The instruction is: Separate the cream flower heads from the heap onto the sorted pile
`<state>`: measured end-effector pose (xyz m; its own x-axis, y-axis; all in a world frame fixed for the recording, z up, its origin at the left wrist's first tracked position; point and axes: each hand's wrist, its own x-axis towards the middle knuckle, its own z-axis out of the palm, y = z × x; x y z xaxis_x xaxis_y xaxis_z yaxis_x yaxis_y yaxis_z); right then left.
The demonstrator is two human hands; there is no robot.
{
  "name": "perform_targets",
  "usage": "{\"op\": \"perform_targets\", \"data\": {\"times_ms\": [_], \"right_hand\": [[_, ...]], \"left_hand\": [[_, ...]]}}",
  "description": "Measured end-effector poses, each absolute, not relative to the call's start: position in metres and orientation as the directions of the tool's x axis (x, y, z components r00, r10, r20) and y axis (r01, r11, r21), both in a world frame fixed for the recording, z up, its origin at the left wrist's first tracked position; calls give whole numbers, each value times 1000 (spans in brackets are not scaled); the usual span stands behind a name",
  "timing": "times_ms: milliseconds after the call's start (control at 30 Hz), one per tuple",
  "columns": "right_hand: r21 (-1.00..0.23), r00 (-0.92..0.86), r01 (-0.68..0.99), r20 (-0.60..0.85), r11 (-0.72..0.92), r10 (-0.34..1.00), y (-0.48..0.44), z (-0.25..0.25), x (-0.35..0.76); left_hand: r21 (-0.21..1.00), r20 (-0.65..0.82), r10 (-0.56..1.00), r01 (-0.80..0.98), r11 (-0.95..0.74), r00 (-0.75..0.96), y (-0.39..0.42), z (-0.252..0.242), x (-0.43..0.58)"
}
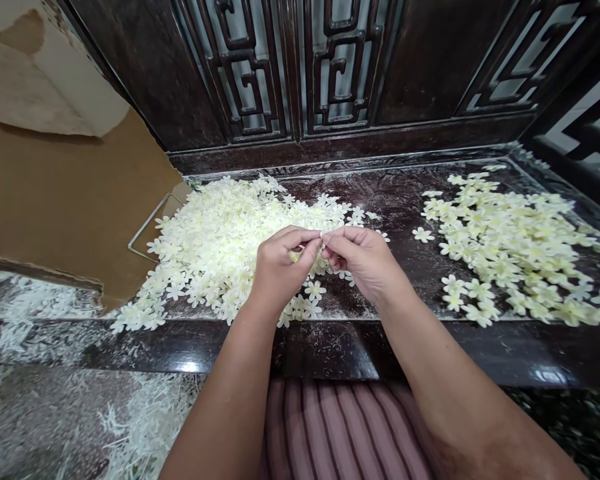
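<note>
My left hand (pixel 286 261) and my right hand (pixel 367 259) meet fingertip to fingertip over the bench. Both pinch, thumb against forefinger, at a small white piece (pixel 321 235) that the fingers mostly hide; its kind does not show clearly. Beneath and left of my hands spreads a large heap of pale yellow-white artificial flowers (pixel 215 233). A second, looser pile of the same flowers (pixel 505 247) lies to the right, with a single flower (pixel 423 235) apart at its left side.
The dark wooden bench (pixel 375 180) carries white shreds. Behind it rises a carved lattice backrest (pixel 340 67). An opened cardboard box (pixel 70 193) leans at left beside a bent metal wire (pixel 150 223). White strips (pixel 150 420) litter the floor at lower left.
</note>
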<state>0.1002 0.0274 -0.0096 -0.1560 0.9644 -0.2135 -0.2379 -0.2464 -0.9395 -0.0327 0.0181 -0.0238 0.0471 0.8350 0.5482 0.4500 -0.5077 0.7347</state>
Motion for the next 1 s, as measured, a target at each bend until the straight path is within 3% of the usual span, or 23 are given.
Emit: {"op": "perform_targets", "data": {"times_ms": [300,633,1000], "right_hand": [[-928,-165,-236,-253,-287,953,28,-6,101],[-917,-245,-285,-213,-280,946,27,-7,105],[-923,-254,-274,-203,-272,946,29,-11,105]], "left_hand": [[684,584,806,477,-552,97,18,-24,-32],[783,509,860,396,-479,34,17,-20,-33],[763,517,855,426,-486,48,17,-21,-33]]}}
